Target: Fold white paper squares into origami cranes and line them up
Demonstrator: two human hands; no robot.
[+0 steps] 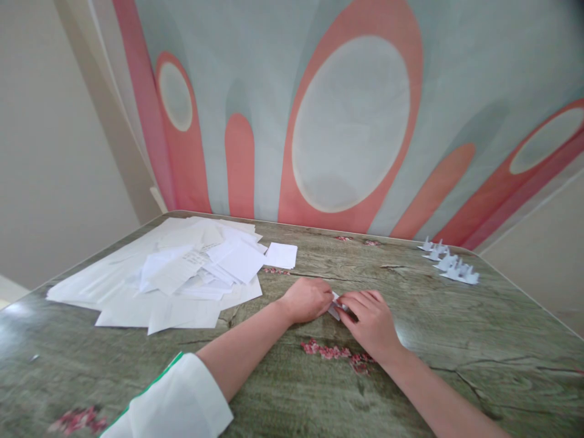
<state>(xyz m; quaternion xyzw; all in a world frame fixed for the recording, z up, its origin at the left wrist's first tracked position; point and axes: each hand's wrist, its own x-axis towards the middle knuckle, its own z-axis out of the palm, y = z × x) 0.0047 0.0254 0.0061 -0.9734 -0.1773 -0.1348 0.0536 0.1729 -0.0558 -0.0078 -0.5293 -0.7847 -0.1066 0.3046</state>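
Note:
A small folded piece of white paper (334, 309) is held between my two hands, just above the table's middle. My left hand (308, 299) grips its left side with the fingers curled in, and most of the fingertips are hidden behind the knuckles. From the other side, my right hand (370, 319) pinches the paper between thumb and fingers. Much of the folded shape is covered by my fingers. Beyond my left hand lies a small square stack of white paper (281, 255), flat on the table.
A wide, loose pile of white sheets (182, 310), some with writing, spreads over the left of the wood-patterned table (274, 389). Several small folded white paper figures (456, 269) stand in rows at the far right. A patterned curtain (262, 91) hangs behind the table's back edge.

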